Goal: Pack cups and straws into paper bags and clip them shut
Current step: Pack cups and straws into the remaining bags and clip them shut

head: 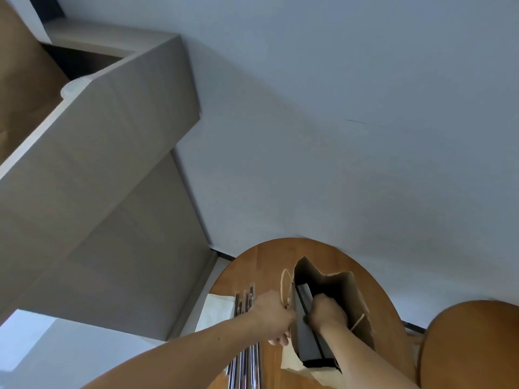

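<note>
the paper bag (354, 297) is plain kraft brown, with a tan twisted handle (282, 287). the insert (309, 346) within it is matt black. the straws (245, 302) show dark and silvery stripes under shiny wrapping. a flat sheet (217, 311) beside them is off-white. the round table (252, 266) is warm orange-brown wood with faint grain; the second round top (471, 346) at right matches. the wall (337, 108) is pale blue-grey, the cabinet (112, 141) dull taupe.

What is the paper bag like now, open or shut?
Open. The paper bag gapes wide; the left hand holds its rim and the right hand reaches inside.
</note>
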A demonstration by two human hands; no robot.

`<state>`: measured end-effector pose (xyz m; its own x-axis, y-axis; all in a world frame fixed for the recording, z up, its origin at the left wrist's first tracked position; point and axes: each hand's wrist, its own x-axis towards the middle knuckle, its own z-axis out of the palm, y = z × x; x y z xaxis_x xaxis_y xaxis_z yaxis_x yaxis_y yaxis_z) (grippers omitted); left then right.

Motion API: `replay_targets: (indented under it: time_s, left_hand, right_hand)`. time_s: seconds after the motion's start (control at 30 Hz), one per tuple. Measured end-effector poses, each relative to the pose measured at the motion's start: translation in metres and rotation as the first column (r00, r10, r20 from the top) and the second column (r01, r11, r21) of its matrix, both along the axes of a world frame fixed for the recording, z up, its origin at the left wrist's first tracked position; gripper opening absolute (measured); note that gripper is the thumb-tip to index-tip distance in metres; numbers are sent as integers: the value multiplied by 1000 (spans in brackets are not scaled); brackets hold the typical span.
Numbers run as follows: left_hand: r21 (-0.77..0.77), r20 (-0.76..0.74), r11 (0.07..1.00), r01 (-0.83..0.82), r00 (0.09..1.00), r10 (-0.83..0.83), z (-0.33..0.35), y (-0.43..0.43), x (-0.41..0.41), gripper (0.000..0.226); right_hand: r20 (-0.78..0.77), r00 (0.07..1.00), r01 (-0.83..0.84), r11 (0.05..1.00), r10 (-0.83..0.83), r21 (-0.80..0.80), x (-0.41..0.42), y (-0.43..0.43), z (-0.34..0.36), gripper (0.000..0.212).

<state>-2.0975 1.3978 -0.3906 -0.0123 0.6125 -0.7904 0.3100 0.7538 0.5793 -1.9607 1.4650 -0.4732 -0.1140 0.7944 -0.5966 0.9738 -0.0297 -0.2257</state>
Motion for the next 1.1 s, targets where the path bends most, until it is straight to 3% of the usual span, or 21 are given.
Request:
replay_targets:
  time_s: [0.1, 0.27, 0.33, 0.5, 0.57, 0.7, 0.77, 0.83, 0.97, 1.1]
  left_hand:
    - [30, 7, 1000, -2, 1000, 2, -3, -1, 1, 22]
    - [163, -146, 984, 68, 988, -44, -2, -2, 4, 25]
    - [196, -138, 977, 88, 989, -61, 1, -2, 6, 27]
    - [207, -111, 967, 150, 985, -129, 2, 0, 10, 34]
    - [212, -84, 961, 177, 983, -162, -2, -2, 12, 43]
    - [198, 7, 949, 245, 968, -251, -14, -6, 20, 89]
    - [201, 20, 942, 269, 960, -278, -18, -8, 30, 102]
    - [221, -58, 934, 282, 959, -276, -19, -9, 43, 105]
    - [199, -330, 930, 309, 915, -234, -22, -4, 67, 70]
    - [161, -427, 953, 257, 889, -168, -22, 4, 73, 19]
  right_hand:
    - [-16, 997, -70, 996, 70, 54, -3, -1, 16, 9]
    - [-89, 982, -152, 973, 169, 173, -4, 9, 72, 12]
    - [-124, 974, -157, 964, 187, 215, 4, 15, 100, 12]
    - [-274, 962, 104, 935, -8, 339, 43, 27, 133, 28]
    - [-269, 958, 168, 955, -99, 245, 59, 25, 125, 36]
    - [-381, 846, 325, 927, -374, -187, 75, 2, 89, 55]
    - [-439, 776, 352, 889, -453, -294, 72, -6, 80, 48]
    - [-516, 684, 373, 855, -515, -360, 65, -10, 79, 41]
    - [-611, 606, 358, 860, -510, -363, 57, -10, 76, 34]
    - [-588, 776, 195, 973, -228, -120, 63, -7, 66, 32]
